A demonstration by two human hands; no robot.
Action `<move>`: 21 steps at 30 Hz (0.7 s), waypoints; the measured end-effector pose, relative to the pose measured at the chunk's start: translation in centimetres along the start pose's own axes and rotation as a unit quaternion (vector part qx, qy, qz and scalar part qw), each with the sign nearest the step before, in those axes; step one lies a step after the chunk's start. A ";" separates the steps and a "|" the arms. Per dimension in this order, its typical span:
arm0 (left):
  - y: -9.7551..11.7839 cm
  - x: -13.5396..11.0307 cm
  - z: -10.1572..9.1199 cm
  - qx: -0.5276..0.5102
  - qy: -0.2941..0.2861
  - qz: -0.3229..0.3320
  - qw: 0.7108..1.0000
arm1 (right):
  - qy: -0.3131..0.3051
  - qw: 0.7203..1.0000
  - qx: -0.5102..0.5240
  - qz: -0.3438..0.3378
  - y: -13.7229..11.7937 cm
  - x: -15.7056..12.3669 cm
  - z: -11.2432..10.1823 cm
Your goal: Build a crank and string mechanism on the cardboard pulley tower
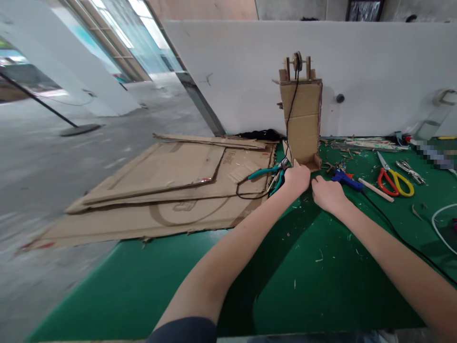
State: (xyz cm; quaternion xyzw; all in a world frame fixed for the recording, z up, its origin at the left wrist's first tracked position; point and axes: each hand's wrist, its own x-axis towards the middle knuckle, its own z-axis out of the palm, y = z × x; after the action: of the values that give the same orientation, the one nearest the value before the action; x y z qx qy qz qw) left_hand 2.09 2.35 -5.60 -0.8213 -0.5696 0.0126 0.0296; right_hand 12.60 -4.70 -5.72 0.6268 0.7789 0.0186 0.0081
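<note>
A tall, open-fronted cardboard box (303, 124) stands upright at the back of the table, with a small pulley wheel (297, 62) mounted between two posts on its top. A black cord (292, 107) runs over the wheel and down the front. My left hand (297, 178) is closed at the box's lower front left corner, its fingertips partly hidden. Just right of it, my right hand (326, 194) has its fingers curled together near the base; what they hold, if anything, is hidden. Teal-handled pliers (264, 172) lie beside my left hand.
Large cardboard sheets (157, 166) cover the table's left side. Right of my hands lie a blue glue gun (347, 180) with its cable, a wooden stick (375, 189), scissors (392, 178) and a metal tool (410, 171). A white panel (243, 81) stands behind.
</note>
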 end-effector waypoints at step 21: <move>-2.9 -1.8 -0.6 0.005 0.003 0.171 0.985 | -0.017 0.997 -0.082 0.005 2.3 7.4 -2.3</move>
State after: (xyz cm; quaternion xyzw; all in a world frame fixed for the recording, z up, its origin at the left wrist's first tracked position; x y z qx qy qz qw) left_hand -1.21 1.67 -4.87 -0.9066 -0.4203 0.0179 0.0326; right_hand 13.15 3.01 -3.22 0.6283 0.7713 0.0716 0.0722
